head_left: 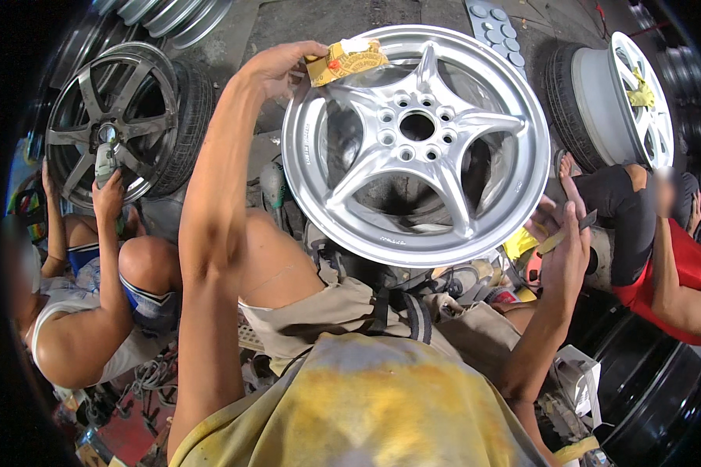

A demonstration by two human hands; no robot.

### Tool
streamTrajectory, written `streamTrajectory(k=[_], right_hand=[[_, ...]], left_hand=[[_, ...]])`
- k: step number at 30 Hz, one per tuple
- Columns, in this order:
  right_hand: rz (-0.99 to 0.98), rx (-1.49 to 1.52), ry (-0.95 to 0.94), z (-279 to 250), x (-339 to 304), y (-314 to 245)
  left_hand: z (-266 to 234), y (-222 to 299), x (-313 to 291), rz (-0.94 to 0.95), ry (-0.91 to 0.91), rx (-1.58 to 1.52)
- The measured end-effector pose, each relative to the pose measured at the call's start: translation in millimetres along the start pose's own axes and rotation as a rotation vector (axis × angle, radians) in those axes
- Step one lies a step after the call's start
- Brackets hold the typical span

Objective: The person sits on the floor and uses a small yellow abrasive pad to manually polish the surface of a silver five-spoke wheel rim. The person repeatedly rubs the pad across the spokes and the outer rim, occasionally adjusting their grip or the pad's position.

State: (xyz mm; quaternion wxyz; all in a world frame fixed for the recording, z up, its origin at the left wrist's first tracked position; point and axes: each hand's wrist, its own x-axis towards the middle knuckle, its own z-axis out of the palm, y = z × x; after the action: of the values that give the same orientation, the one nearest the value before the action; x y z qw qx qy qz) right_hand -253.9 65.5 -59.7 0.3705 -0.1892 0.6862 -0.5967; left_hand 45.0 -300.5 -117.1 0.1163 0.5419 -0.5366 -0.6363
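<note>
A silver five-spoke wheel rim (417,222) is in front of me, its face turned up toward me. At its upper left edge my left hand (282,68) is closed on a piece of yellow-brown sandpaper (346,62) with a torn upper edge, which lies against the rim's lip. My right hand (562,257) is beside the rim's lower right edge. Between its fingers is a thin flat strip (551,243), tan at one end and dark at the other; I cannot make out its exact kind. Whether this hand touches the rim is unclear.
At left a person holds a grey power tool (107,159) against a dark wheel (78,132) near a tire (191,128). Another person in red sits at right by a white wheel (650,124). A grey-green tool (273,187) is near my left knee.
</note>
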Motion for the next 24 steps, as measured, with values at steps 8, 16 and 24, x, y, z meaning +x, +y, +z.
streamTrajectory(k=[8, 16, 24], right_hand=[[0.112, 0.213, -0.014, 16, -36, 24], [0.07, 0.159, 0.02, 23, -16, -1], [0.053, 0.199, -0.085, 15, 3, -6]], left_hand=[[-3, 15, 32, 0.269, -0.028, 0.126], [6, 22, 93, 0.062, -0.143, -0.001], [12, 26, 106, 0.064, -0.091, -0.059]])
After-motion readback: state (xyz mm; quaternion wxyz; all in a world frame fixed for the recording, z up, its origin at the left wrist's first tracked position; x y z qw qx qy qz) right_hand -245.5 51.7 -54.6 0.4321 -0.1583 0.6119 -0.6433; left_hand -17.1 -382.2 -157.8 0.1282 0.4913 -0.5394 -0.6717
